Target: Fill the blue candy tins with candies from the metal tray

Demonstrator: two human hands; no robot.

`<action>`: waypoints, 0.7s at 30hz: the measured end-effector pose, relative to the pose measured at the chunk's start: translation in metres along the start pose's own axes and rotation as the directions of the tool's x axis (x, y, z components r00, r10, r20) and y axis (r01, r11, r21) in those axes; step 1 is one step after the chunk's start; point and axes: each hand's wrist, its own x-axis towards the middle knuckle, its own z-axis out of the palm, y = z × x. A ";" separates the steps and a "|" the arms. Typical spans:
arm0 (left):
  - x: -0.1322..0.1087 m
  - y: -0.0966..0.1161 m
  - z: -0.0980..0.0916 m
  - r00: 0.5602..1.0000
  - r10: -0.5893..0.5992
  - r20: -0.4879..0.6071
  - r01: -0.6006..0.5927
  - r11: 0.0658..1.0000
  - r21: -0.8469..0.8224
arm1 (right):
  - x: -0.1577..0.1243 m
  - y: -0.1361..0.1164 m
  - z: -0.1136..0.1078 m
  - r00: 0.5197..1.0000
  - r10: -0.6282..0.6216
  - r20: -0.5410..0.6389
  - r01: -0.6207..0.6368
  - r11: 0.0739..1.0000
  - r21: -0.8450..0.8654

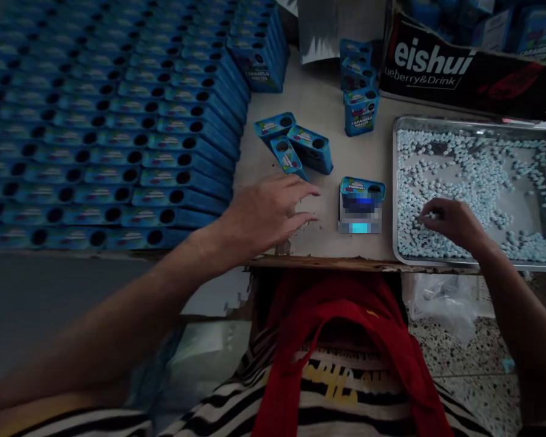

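My left hand hovers over the table with fingers stretched out and holds nothing; it is just below three loose blue candy boxes and left of a single blue box lying by the tray. My right hand rests in the metal tray among several small pale blue candies, its fingers curled in a pinch on some of them.
A large stack of blue boxes with round holes fills the table's left side. More upright blue boxes stand at the back beside a dark cardboard carton. The table's worn front edge runs in front of me.
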 end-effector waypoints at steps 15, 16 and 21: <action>0.009 0.004 0.093 0.940 -0.335 -0.055 0.221 0.726 -0.652 | 0.014 -0.036 -0.022 0.935 0.310 0.172 -0.348 0.895 0.279; 0.010 0.004 0.094 0.939 -0.337 -0.066 0.209 0.714 -0.668 | 0.015 -0.040 -0.025 0.939 0.306 0.160 -0.339 0.904 0.262; 0.024 0.005 0.102 0.944 -0.301 -0.133 0.113 0.678 -0.726 | 0.022 -0.048 -0.036 0.968 0.237 0.079 -0.247 0.956 0.161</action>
